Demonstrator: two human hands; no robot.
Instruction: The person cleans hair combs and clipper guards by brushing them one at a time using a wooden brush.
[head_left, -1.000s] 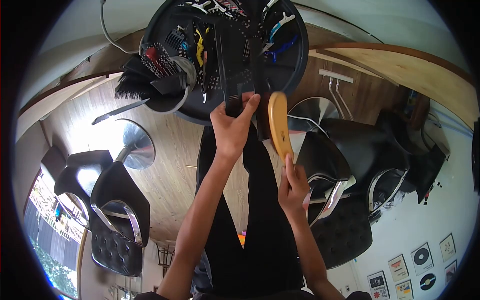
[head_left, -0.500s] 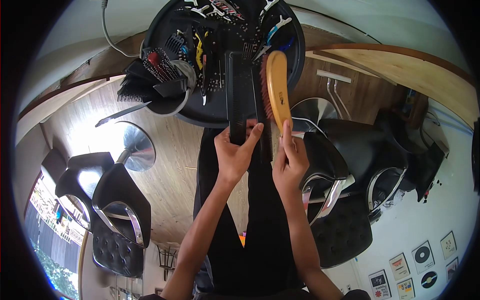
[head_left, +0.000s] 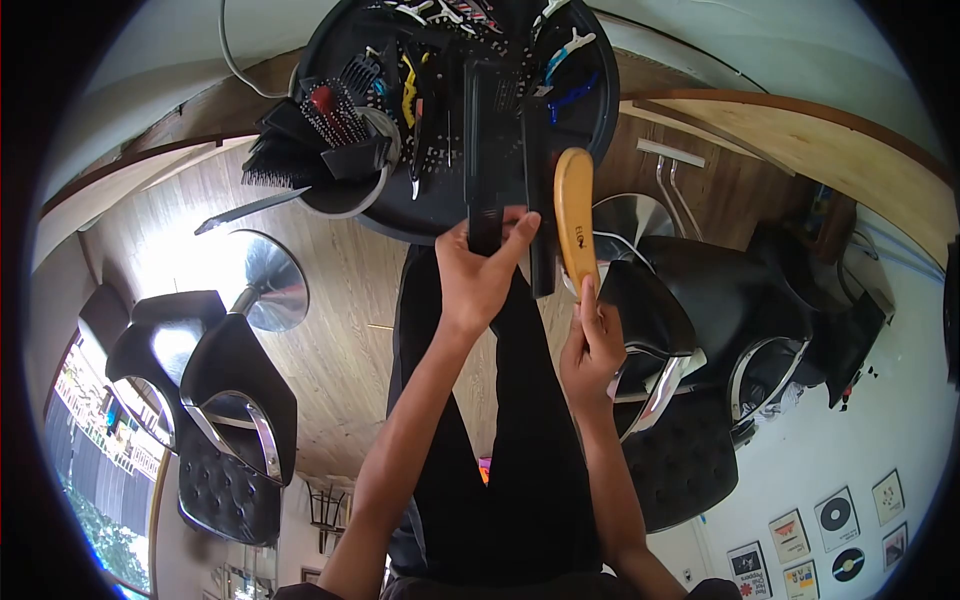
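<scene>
My left hand (head_left: 478, 275) is closed round a broad black comb (head_left: 486, 150), which points up over the tray. A second, narrower black comb (head_left: 541, 235) stands beside it, pinched by the thumb of that same hand. In my right hand (head_left: 596, 350) is a wooden-backed brush (head_left: 574, 210) with dark lettering, gripped by its lower end. The brush head is up, a little right of the narrow comb and apart from it; its bristles are mostly hidden or blurred.
A round black tray (head_left: 420, 215) bears hair clips, such as a yellow clip (head_left: 409, 92) and a blue clip (head_left: 572, 95). A grey cup (head_left: 372, 195) full of brushes stands at its left. Black salon chairs (head_left: 240, 390) flank me on both sides.
The brush and my right hand have moved down and to the right, away from the combs. My left hand has risen slightly with the combs.
</scene>
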